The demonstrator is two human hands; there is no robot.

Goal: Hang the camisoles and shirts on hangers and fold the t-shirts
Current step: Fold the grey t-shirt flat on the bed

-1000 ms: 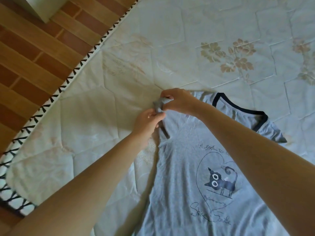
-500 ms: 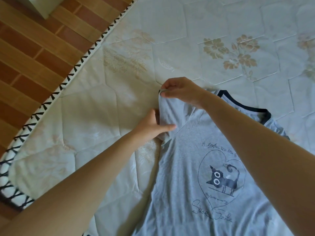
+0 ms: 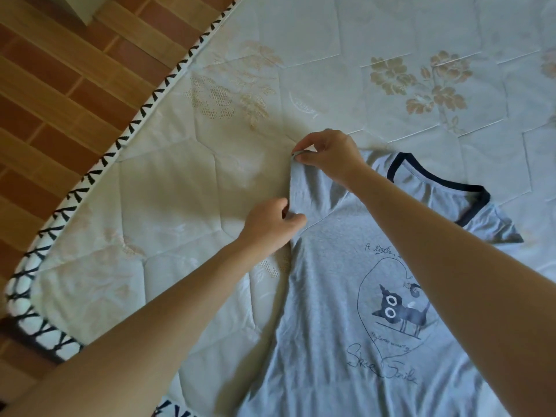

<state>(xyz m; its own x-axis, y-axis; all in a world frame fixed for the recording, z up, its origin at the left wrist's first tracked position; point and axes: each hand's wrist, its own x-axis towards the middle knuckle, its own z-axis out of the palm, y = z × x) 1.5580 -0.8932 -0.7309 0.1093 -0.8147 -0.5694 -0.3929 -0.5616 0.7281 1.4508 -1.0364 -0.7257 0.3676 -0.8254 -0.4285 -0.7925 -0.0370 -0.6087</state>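
A head-worn camera looks down over two bare forearms reaching forward across a mattress point(image 3: 186, 182). The mattress is pale, quilted in large hexagons, printed with faded tan flowers, and its curved edge carries a white border with dark zigzag stitching. Beyond that edge, at the upper left, lies a floor point(image 3: 54, 94) of reddish-brown and tan wooden strips. Spread flat on the mattress, front side up, is a light grey t-shirt point(image 3: 328, 296) with a dark navy band round the neck opening. Its neck points away from the viewer, toward the upper right, and its body runs down to the bottom edge of the view. On the chest is a printed outline of a heart with a small dark cat with big round white eyes inside it, and looping handwritten lettering above and below that is too small to read. Both hands work at the sleeve on the left side of the shirt. The right hand point(image 3: 329, 156) pinches the outer end of that sleeve between thumb and curled fingers, lifting it slightly off the mattress. The left hand point(image 3: 270, 225) sits just below it, thumb and fingers pinching the sleeve's lower edge near the armpit seam. The other sleeve lies flat at the far right.
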